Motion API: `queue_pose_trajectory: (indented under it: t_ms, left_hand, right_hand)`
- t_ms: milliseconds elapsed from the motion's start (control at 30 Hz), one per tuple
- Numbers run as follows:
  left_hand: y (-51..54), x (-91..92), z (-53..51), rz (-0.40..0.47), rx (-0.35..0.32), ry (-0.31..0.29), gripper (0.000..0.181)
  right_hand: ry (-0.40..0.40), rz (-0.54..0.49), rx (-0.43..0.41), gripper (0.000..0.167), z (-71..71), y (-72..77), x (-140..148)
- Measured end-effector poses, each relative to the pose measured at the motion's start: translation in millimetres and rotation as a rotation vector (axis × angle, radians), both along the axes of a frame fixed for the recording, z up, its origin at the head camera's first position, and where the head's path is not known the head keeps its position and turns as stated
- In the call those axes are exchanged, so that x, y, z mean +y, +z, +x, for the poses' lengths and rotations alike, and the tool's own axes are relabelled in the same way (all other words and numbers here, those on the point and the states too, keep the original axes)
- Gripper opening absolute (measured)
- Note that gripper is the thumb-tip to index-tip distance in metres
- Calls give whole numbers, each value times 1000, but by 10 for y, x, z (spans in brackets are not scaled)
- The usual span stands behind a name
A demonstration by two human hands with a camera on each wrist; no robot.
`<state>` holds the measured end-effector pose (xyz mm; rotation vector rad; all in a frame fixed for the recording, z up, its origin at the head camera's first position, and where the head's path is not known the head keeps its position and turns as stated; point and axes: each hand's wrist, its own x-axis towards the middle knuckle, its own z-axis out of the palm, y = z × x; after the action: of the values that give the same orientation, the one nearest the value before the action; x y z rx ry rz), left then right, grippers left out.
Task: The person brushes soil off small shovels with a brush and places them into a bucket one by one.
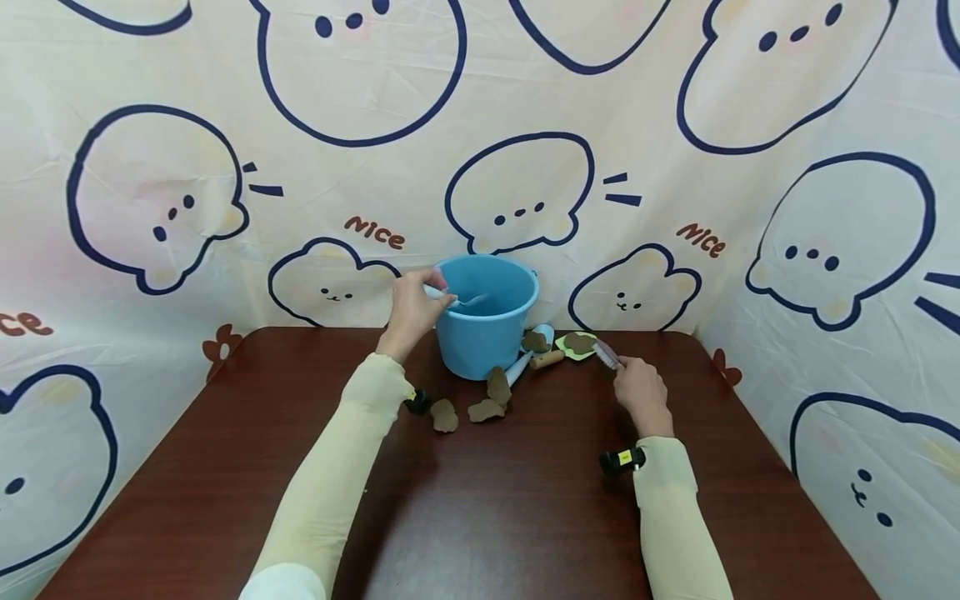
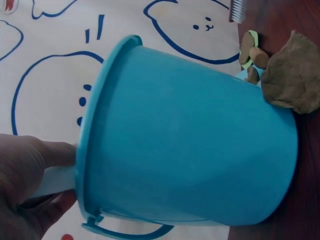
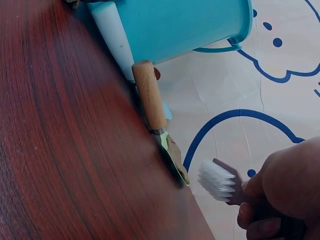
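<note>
A blue bucket (image 1: 480,346) stands at the back of the table. My left hand (image 1: 416,310) grips the pale blue handle (image 2: 54,181) of a small tool at the bucket's left rim. Its head (image 1: 474,300) reaches over the bucket's mouth; its exact kind is unclear. In my right hand (image 1: 642,393) is a brush (image 3: 216,181) with white bristles, held above the table's right side. Near the bristles lies a green trowel (image 3: 172,160) with a wooden handle (image 3: 149,95), a brown clay-like lump (image 1: 579,342) on its blade. The bucket's inside is mostly hidden.
A light blue trowel (image 1: 518,368) leans beside the bucket's right side, with a brown lump (image 1: 535,341) on its blade. Several flat brown pieces (image 1: 444,416) lie before the bucket. A cartoon-printed cloth (image 1: 315,192) hangs behind the table (image 1: 510,508).
</note>
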<state>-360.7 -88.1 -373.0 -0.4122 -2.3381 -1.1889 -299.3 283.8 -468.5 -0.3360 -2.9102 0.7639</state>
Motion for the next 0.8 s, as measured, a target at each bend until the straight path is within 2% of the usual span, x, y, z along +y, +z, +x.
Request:
queue_pose_trajectory:
  t_ms: [400, 800]
  left_hand:
    - [-48, 37, -74, -104, 15, -33, 9]
    - [-32, 51, -86, -120, -24, -25, 9]
  right_hand:
    - [11, -3, 1, 44, 1, 3, -4]
    - [9, -7, -12, 44, -3, -1, -7]
